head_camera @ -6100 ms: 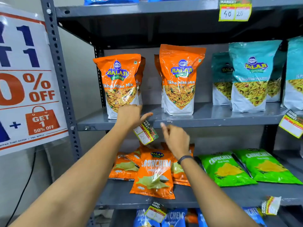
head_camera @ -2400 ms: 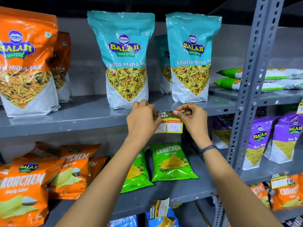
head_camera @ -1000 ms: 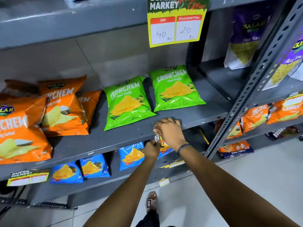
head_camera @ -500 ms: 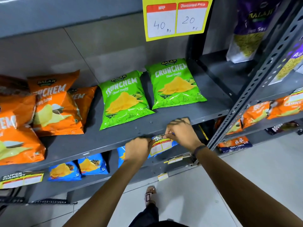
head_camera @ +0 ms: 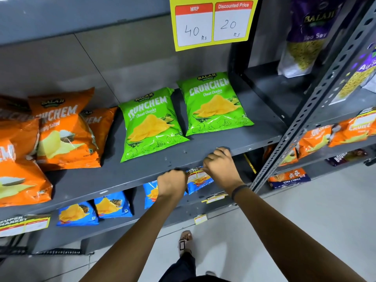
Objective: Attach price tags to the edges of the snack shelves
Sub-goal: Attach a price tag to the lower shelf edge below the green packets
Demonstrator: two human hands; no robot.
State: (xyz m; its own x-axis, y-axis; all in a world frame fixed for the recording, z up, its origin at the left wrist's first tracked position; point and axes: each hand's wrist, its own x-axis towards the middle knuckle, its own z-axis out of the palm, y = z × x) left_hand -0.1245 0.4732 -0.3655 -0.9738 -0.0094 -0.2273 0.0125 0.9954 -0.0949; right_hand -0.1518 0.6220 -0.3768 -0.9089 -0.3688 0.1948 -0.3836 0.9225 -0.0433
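Note:
A small price tag (head_camera: 195, 173) hangs at the front edge of the grey shelf (head_camera: 130, 176) that carries the green Crunchem bags (head_camera: 151, 123). My left hand (head_camera: 173, 185) pinches the tag's left end against the edge. My right hand (head_camera: 220, 167) grips its right end, fingers hooked over the shelf lip. Most of the tag is hidden between my hands. A fixed yellow price tag (head_camera: 212, 22) reading 40 and 20 hangs from the shelf above.
Orange Crunchem bags (head_camera: 59, 131) lie at the left, blue bags (head_camera: 95, 210) on the shelf below. Another tag (head_camera: 23, 223) hangs at the lower left edge. A perforated grey upright (head_camera: 311, 102) stands at the right, with purple and orange packs beyond it.
Since a second ago both hands have spread along the shelf edge, stretching the tag flat between them. Before that I worked on the shelf above, where the yellow tag now hangs.

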